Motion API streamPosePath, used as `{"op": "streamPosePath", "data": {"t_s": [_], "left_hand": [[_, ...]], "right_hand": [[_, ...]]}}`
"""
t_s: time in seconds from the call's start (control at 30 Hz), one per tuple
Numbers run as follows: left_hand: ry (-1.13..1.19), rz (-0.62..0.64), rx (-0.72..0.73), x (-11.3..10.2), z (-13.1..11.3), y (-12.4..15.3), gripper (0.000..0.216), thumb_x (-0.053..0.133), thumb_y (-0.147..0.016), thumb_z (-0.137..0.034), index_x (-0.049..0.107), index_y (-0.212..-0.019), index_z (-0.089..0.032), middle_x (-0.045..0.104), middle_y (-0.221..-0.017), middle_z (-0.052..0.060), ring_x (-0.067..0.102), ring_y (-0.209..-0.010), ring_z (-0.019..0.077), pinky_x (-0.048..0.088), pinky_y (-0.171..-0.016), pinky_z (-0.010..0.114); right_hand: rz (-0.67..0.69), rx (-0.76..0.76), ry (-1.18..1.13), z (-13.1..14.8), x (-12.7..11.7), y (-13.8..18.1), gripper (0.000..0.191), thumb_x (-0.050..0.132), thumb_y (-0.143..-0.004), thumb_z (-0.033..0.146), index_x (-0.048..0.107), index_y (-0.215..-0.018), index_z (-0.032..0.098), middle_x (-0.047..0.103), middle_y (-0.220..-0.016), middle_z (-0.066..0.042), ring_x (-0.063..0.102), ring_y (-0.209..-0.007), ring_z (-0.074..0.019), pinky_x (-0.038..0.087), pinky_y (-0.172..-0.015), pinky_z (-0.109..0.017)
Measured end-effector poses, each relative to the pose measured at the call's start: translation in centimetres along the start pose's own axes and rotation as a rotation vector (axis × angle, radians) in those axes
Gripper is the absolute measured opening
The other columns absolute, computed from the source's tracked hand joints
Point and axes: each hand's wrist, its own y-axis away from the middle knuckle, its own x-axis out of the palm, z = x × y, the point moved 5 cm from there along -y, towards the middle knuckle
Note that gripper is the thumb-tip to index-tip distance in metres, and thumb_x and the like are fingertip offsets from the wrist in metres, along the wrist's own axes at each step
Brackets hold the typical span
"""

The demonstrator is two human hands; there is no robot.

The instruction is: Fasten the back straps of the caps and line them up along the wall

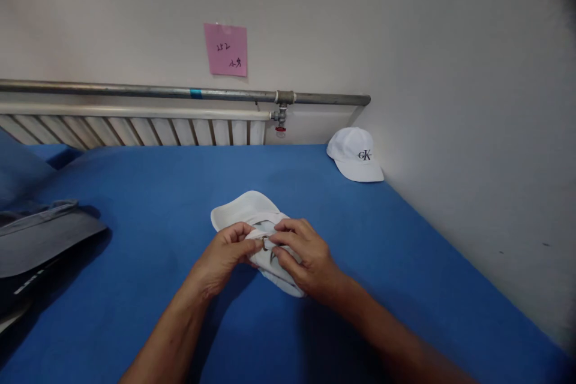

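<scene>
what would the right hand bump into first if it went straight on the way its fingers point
Past the white cap at its fingertips, the right hand would probably meet the left hand, whose thumb and fingers lie just across; their exact depth is hard to judge.

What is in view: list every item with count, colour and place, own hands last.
Held cap: 1, white, front middle, between the hands
Lettered cap: 1, white with dark lettering, far right of the blue surface
Pile of what look like caps: count unclear, grey, dark and pale, cut off at left edge
Blue surface: 1, blue, beneath the caps
Pink note: 1, pink, on the back wall
Pipe: 1, grey metal, below the note
Tape band: 1, blue, on the pipe
Valve: 1, grey with red, under the pipe
Radiator: 1, white, back left
Left hand: 1, bare, pinching the held cap
Right hand: 1, bare, fingertips at the held cap
</scene>
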Motion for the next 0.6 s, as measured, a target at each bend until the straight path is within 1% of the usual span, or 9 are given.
{"op": "streamPosePath", "data": {"t_s": [0.1,0.17,0.3,0.4,0.5,0.6], "left_hand": [[-0.002,-0.004,0.035,0.1,0.1,-0.1,0.02,0.076,-0.066,-0.023,0.06,-0.074,-0.014,0.058,-0.061,-0.003,0.05,-0.054,0.0074,0.038,-0.055,0.021],[-0.011,-0.015,0.054,0.2,0.2,-0.1,0.019,0.075,-0.067,-0.022,0.059,-0.074,-0.014,0.058,-0.061,-0.003,0.048,-0.054,0.007,0.037,-0.054,0.02],[-0.06,-0.014,0.083,0.4,0.2,0.0,0.018,0.073,-0.069,-0.023,0.059,-0.074,-0.014,0.056,-0.061,-0.003,0.046,-0.056,0.0071,0.035,-0.055,0.02],[-0.088,0.007,0.082,0.6,0.2,0.0,0.016,0.072,-0.07,-0.023,0.059,-0.075,-0.014,0.057,-0.063,-0.003,0.047,-0.058,0.0079,0.036,-0.058,0.021],[-0.093,0.022,0.083,0.8,0.3,0.2,0.013,0.07,-0.071,-0.022,0.06,-0.075,-0.015,0.057,-0.065,-0.002,0.047,-0.059,0.0083,0.037,-0.06,0.022],[-0.103,0.012,0.076,1.0,0.4,0.3,0.011,0.069,-0.07,-0.02,0.06,-0.074,-0.015,0.058,-0.066,-0.002,0.048,-0.061,0.0092,0.038,-0.062,0.023]], "right_hand": [[-0.048,0.057,0.051,-0.1,-0.1,0.0,0.01,0.06,-0.083,0.018,0.064,-0.092,0.019,0.063,-0.102,-0.01,0.059,-0.096,-0.0217,0.049,-0.085,-0.039],[-0.061,0.09,0.041,-0.3,0.0,0.1,0.007,0.061,-0.082,0.018,0.063,-0.088,0.019,0.064,-0.101,-0.01,0.06,-0.096,-0.0219,0.048,-0.085,-0.039],[-0.066,0.205,-0.074,-0.8,0.5,0.3,0.003,0.062,-0.081,0.018,0.06,-0.082,0.02,0.064,-0.098,-0.007,0.06,-0.096,-0.02,0.048,-0.085,-0.036],[-0.064,0.278,-0.139,-1.0,0.7,0.4,0.007,0.059,-0.082,0.016,0.058,-0.076,0.02,0.064,-0.096,-0.006,0.061,-0.094,-0.0179,0.048,-0.084,-0.033],[-0.067,0.244,-0.109,-0.6,0.6,0.3,0.011,0.056,-0.081,0.013,0.056,-0.072,0.02,0.064,-0.095,-0.006,0.061,-0.095,-0.0184,0.048,-0.084,-0.034],[-0.05,0.129,-0.018,0.2,0.3,0.1,0.013,0.054,-0.081,0.011,0.055,-0.071,0.019,0.064,-0.096,-0.01,0.059,-0.098,-0.0214,0.048,-0.085,-0.038]]}}
